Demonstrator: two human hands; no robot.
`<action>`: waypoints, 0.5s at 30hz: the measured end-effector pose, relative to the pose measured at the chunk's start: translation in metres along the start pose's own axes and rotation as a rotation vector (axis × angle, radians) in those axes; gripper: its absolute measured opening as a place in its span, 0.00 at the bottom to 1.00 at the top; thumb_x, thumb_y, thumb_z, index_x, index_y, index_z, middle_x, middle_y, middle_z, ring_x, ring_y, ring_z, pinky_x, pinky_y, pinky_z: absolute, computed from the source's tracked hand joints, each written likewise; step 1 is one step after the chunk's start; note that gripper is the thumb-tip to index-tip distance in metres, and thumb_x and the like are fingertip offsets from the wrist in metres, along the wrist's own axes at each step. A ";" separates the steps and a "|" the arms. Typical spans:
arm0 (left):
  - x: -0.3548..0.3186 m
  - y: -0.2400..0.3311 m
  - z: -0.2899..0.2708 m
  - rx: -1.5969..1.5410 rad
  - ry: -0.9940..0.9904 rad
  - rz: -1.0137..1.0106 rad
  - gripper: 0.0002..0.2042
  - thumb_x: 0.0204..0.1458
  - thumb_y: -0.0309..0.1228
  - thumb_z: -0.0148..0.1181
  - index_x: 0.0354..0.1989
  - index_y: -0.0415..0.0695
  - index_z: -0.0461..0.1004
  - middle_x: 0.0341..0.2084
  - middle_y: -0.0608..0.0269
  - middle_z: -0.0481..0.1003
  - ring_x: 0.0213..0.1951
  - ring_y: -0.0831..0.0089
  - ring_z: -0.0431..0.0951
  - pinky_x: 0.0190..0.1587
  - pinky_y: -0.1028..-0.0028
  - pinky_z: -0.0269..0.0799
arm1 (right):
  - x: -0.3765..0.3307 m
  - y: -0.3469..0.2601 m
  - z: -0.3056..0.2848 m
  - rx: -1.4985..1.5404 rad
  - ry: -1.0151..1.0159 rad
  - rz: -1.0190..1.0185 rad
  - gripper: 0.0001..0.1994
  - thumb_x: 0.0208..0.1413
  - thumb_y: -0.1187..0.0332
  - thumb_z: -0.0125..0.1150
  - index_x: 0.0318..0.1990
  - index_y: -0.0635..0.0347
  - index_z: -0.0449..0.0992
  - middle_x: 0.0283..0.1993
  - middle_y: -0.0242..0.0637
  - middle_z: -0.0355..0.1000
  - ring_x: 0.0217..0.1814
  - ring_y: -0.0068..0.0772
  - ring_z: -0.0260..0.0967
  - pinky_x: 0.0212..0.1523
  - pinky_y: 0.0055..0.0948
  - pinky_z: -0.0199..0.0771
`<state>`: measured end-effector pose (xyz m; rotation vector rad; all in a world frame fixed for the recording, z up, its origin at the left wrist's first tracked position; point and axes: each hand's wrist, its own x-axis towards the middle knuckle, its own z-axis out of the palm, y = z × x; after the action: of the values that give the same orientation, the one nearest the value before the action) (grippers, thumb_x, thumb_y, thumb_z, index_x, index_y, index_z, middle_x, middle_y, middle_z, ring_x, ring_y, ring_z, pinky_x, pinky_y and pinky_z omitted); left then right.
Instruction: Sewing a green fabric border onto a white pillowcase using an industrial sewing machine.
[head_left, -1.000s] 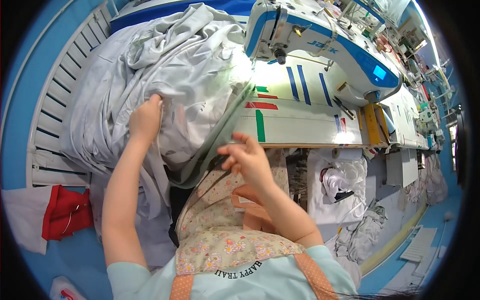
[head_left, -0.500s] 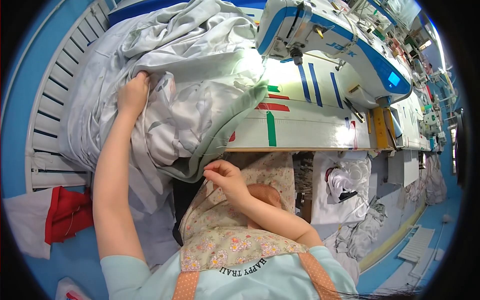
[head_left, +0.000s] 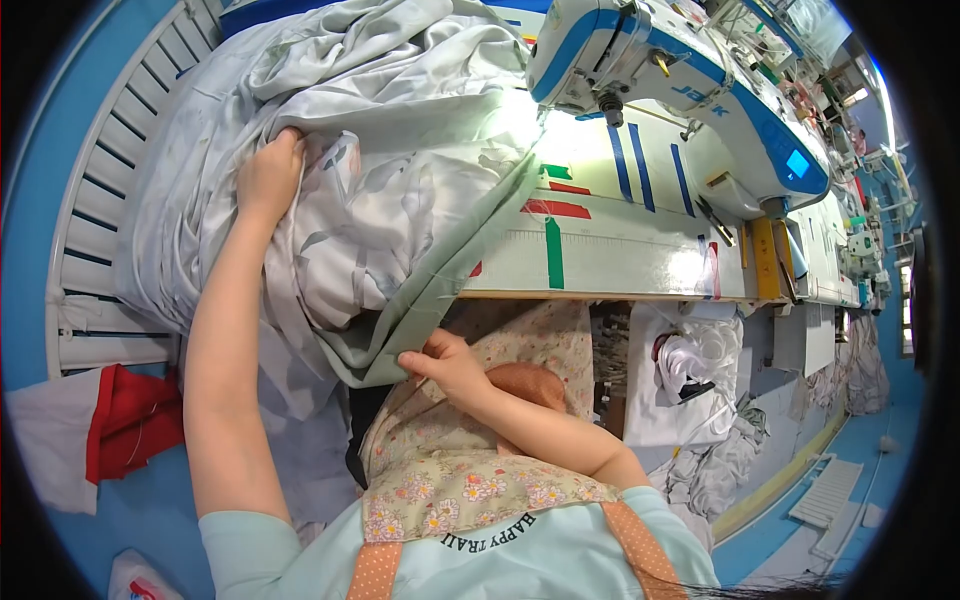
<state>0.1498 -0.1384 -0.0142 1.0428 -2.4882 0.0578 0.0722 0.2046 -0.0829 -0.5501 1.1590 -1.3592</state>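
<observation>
A large heap of pale grey, satiny fabric (head_left: 215,215) covers the left of the sewing table. My left hand (head_left: 268,175) is closed on a fold in the middle of the heap. At the table's front edge my right hand (head_left: 442,366) pinches the corner of a grey-green fabric border (head_left: 425,300). From that corner the border runs taut up to the needle area of a white and blue sewing machine (head_left: 640,65). The fabric's far end there is washed out by the lamp's glare, so the presser foot cannot be made out.
Red, green and blue tape strips (head_left: 620,165) mark the white tabletop (head_left: 640,255). Small scissors (head_left: 716,220) lie right of the machine head. A white slatted rack (head_left: 85,225) borders the heap; red and white cloth (head_left: 140,420) hangs below it. White ribbon (head_left: 700,355) lies under the table.
My right hand has taken hold of the border's corner and moved slightly down. The border now looks straighter and flatter. My left hand keeps nearly the same place.
</observation>
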 end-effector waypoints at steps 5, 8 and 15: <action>0.001 0.000 -0.002 0.005 -0.002 -0.035 0.10 0.60 0.38 0.50 0.42 0.47 0.73 0.30 0.47 0.78 0.34 0.44 0.78 0.36 0.49 0.70 | -0.022 -0.036 -0.008 0.004 -0.052 -0.058 0.10 0.56 0.73 0.62 0.45 0.64 0.76 0.41 0.34 0.76 0.37 0.25 0.73 0.36 0.25 0.76; 0.001 -0.001 -0.002 -0.005 0.018 -0.003 0.10 0.60 0.37 0.50 0.42 0.47 0.73 0.30 0.46 0.78 0.34 0.44 0.78 0.36 0.49 0.70 | -0.059 -0.101 -0.025 0.300 0.048 -0.162 0.09 0.55 0.76 0.60 0.43 0.68 0.74 0.40 0.41 0.76 0.34 0.30 0.75 0.30 0.28 0.78; 0.009 -0.011 0.001 0.012 -0.069 -0.045 0.10 0.60 0.36 0.49 0.45 0.48 0.73 0.30 0.44 0.78 0.34 0.42 0.77 0.36 0.48 0.70 | -0.147 -0.159 -0.073 0.335 -0.057 -0.379 0.11 0.47 0.82 0.66 0.29 0.60 0.67 0.35 0.39 0.72 0.32 0.29 0.73 0.29 0.27 0.76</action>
<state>0.1516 -0.1525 -0.0126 1.1229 -2.5277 0.0237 -0.0376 0.3310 0.0724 -0.5772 0.7792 -1.8068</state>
